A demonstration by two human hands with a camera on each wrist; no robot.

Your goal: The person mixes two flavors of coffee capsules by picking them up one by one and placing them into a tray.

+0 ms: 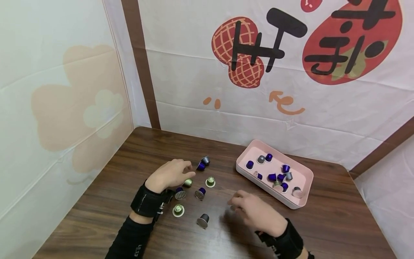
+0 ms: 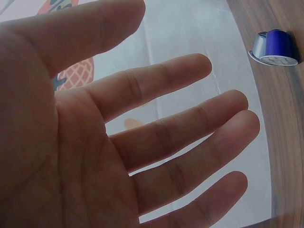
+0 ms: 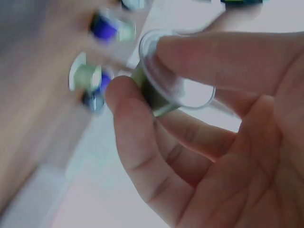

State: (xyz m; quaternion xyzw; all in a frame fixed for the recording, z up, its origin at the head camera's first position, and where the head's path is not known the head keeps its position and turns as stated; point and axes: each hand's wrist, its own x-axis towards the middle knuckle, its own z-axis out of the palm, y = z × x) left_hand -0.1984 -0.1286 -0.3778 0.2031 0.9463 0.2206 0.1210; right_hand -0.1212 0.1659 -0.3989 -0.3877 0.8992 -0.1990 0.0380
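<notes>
Between our right thumb and fingers we pinch a small green coffee capsule with a clear foil rim (image 3: 164, 78); the right hand (image 1: 255, 212) hovers low over the dark wooden table (image 1: 339, 223), and in the head view the capsule is almost hidden by the fingers. Just beyond that grip, toward the wall, lies the shallow pink rectangular tray (image 1: 305, 174), holding about ten capsules: some six blue ones and four silver-grey, though a few overlap and the count is unsure.

Our left hand (image 1: 171, 174) is relaxed, fingers straight and spread in the wrist view, grasping nothing. Its fingertips lie just beside an olive-green capsule on its side (image 1: 188, 183). Beyond the fingertips a blue capsule (image 1: 201, 166) and a grey capsule (image 1: 205, 160) touch one another; the left wrist view shows this pair lying together on the wood.

Between the two hands, loose on the table, we count eight capsules in all: that pair, the olive one, a pale green capsule standing rim down (image 1: 210, 182), a blue capsule tipped over (image 1: 200, 193), another blue one by the black wrist strap (image 1: 180, 194), a second pale green capsule (image 1: 178, 210) near the left wrist, and a dark grey capsule (image 1: 203, 220) nearest the right hand. Nothing lies between the right hand's grip and the tray.
</notes>
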